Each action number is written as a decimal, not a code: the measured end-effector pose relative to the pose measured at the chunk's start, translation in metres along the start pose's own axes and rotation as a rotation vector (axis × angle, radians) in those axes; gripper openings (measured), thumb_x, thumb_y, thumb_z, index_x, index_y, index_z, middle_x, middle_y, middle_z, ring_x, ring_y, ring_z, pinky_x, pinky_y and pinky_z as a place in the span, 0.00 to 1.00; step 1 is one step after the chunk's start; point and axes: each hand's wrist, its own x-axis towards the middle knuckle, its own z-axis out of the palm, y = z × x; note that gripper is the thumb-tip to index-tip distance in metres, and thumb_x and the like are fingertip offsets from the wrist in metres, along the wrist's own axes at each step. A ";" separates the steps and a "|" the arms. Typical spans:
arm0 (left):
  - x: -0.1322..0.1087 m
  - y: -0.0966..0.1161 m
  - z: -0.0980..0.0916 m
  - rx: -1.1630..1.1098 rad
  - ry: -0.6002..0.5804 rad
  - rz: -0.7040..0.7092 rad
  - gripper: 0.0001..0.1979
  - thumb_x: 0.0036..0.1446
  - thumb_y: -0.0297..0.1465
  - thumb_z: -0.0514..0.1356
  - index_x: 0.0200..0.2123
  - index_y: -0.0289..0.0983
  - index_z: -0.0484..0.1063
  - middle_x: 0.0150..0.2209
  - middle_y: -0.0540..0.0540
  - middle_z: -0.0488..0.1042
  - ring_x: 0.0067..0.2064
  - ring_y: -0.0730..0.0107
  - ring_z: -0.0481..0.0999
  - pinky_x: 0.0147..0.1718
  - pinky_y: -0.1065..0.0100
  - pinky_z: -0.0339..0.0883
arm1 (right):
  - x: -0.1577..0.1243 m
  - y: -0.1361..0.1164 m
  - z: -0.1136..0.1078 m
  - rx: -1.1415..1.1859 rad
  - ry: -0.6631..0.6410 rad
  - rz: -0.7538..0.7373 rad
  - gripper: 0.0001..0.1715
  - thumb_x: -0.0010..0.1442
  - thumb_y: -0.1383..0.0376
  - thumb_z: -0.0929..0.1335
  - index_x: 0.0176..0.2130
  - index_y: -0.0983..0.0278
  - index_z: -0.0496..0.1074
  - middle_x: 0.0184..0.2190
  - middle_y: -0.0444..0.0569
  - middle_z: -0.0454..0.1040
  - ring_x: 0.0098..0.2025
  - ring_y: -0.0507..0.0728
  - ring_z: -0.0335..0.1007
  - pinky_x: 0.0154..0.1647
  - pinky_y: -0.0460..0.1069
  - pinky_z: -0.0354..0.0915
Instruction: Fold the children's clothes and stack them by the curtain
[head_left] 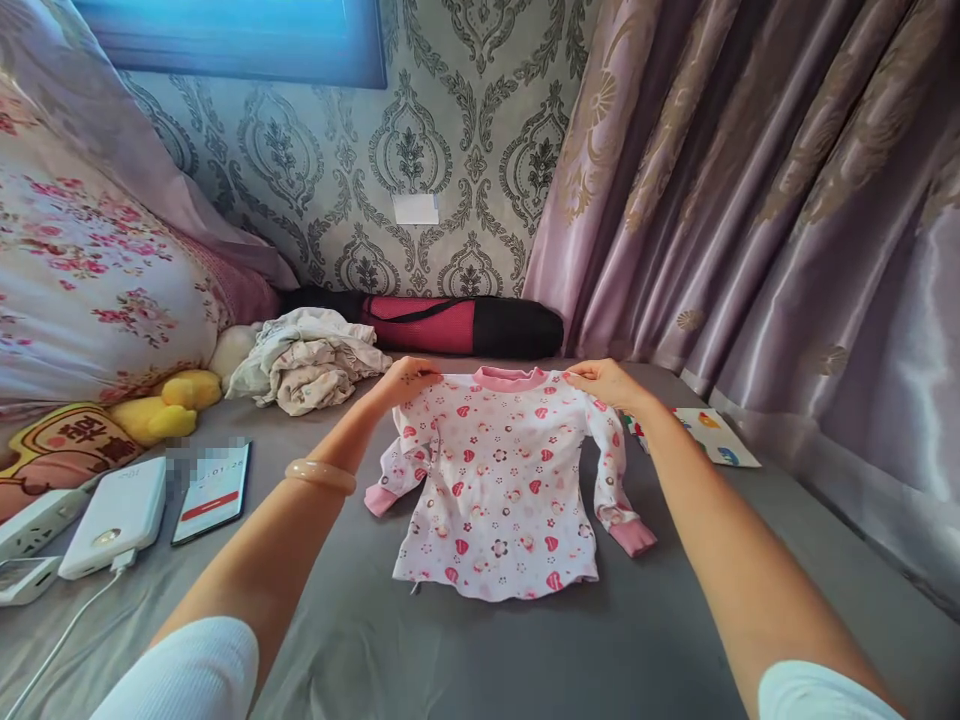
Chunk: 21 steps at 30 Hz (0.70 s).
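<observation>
A small white child's shirt (499, 490) with red hearts and pink cuffs and collar lies spread flat on the grey bed sheet (480, 650). My left hand (407, 379) pinches its left shoulder, fingers closed on the cloth. My right hand (606, 381) grips the right shoulder the same way. Both sleeves hang down beside the body of the shirt. A pale bangle (321, 475) sits on my left wrist.
A crumpled pile of clothes (311, 368) and a red and black roll bag (465, 325) lie by the wall. At the left are a yellow plush toy (169, 405), a phone (212, 492), a white power bank (116, 515) and floral bedding (82, 270). Curtains (787, 220) hang on the right, a printed card (712, 435) below them.
</observation>
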 end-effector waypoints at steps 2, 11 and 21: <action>0.004 -0.005 0.005 0.043 0.001 -0.022 0.21 0.52 0.42 0.55 0.37 0.31 0.80 0.32 0.44 0.79 0.32 0.66 0.73 0.31 0.71 0.63 | 0.009 0.009 0.002 -0.074 0.012 -0.042 0.15 0.50 0.59 0.72 0.35 0.67 0.78 0.34 0.50 0.81 0.36 0.56 0.75 0.39 0.48 0.69; 0.006 -0.025 0.034 0.257 -0.020 -0.100 0.17 0.59 0.37 0.52 0.43 0.41 0.79 0.43 0.46 0.79 0.44 0.62 0.76 0.41 0.69 0.66 | 0.023 0.045 0.023 -0.718 0.040 -0.103 0.15 0.63 0.61 0.65 0.45 0.61 0.76 0.45 0.50 0.79 0.46 0.58 0.73 0.45 0.49 0.64; 0.014 -0.035 0.055 0.418 -0.074 -0.166 0.17 0.62 0.35 0.50 0.45 0.42 0.77 0.49 0.45 0.77 0.49 0.62 0.75 0.42 0.70 0.67 | 0.033 0.052 0.054 -0.962 -0.037 0.068 0.18 0.68 0.58 0.59 0.52 0.58 0.71 0.51 0.53 0.75 0.51 0.60 0.70 0.45 0.50 0.62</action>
